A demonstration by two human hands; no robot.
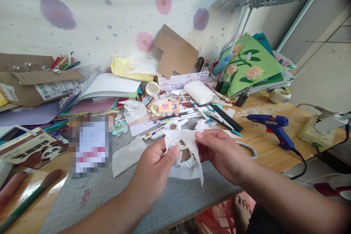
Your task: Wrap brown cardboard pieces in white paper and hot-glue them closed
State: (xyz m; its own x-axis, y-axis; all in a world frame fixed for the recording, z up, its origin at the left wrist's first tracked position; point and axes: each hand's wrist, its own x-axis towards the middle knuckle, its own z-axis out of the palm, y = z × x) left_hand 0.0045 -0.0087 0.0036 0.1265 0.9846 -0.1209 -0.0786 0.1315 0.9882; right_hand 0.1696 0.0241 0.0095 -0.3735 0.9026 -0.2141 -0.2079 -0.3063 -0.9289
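Left hand (154, 165) half-closed on torn paper (189, 173)

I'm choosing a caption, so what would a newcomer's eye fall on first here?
Probably the ragged white sheet with brown patches, held between the left hand and right hand near the centre. Then the blue glue gun lying on the wooden tabletop at right, and the bright green flower card tilted behind it.

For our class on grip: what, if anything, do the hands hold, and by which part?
A thin white sheet: the left hand pinches its left side, the right hand its upper right corner.
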